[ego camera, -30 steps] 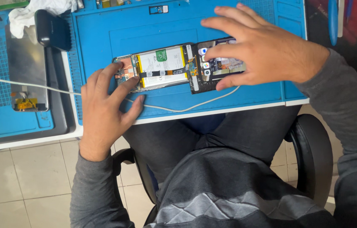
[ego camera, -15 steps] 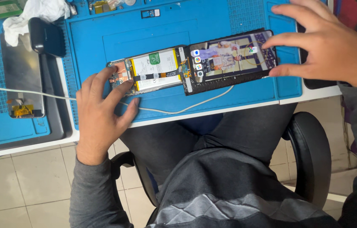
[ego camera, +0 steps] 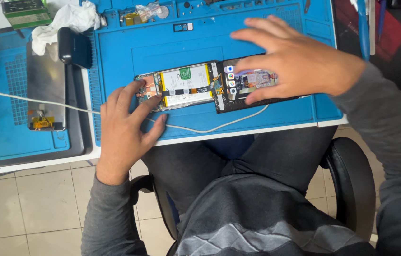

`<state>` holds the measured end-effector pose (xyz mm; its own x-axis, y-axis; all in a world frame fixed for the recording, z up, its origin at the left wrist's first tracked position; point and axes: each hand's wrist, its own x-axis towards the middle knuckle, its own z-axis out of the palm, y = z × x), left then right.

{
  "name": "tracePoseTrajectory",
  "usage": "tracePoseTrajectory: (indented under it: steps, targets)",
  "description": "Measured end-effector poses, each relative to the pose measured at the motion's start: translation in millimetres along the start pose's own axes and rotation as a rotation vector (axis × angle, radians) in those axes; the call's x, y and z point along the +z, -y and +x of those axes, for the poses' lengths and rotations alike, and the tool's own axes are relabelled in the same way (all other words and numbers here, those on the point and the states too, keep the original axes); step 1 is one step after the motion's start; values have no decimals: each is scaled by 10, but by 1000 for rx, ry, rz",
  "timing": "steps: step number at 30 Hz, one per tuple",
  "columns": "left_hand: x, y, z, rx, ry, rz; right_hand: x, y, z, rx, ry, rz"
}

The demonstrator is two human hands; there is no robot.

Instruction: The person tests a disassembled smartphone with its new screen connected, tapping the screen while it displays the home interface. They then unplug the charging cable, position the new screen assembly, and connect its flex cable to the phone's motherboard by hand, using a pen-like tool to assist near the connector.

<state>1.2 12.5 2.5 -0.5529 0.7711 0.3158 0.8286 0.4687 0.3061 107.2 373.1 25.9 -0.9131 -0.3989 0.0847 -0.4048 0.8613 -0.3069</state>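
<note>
Looking down from my head, my left hand [ego camera: 127, 128] lies open on the smooth blue rubber mat [ego camera: 162, 42], fingertips pressing the end of the opened phone body [ego camera: 177, 86], a flat rectangle with a pale battery and coppery parts showing. My right hand [ego camera: 290, 61] spreads open over the lit glossy screen panel [ego camera: 238, 85], which lies just beside the phone body on its right, fingers resting on the glass and covering most of it. A thin white cable [ego camera: 210, 128] curves along the mat's front edge under both pieces. To the left sit a dull metal plate [ego camera: 44, 90], a dark rounded case [ego camera: 74, 47] and a crumpled white cloth [ego camera: 70, 19]. My grey sleeves and the black chair [ego camera: 352, 185] fill the foreground.
</note>
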Motion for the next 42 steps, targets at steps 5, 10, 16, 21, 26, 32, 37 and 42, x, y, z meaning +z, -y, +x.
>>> tracePoseTrajectory:
  steps: [5,10,16,21,26,32,37,42]
  targets:
    - [3,9,-6,7,-4,5,28,42,105,-11,23,-9]
    - [8,24,-11,2,6,-7,-71,-42,-299,70,-3,-27]
    - [29,10,-15,12,8,9,-136,-210,-812,176,-32,-93]
    - [51,8,-16,8,7,4,-169,-299,-963,170,-61,-143]
    - [44,26,-24,9,9,9,-138,-309,-841,140,-63,-153]
    - [2,23,-11,4,5,-8,-71,-214,-427,126,2,-50]
    - [-7,36,-5,12,-6,-2,3,-90,-23,13,22,-18]
    - [-9,64,-52,12,-7,3,102,25,242,-16,51,-39]
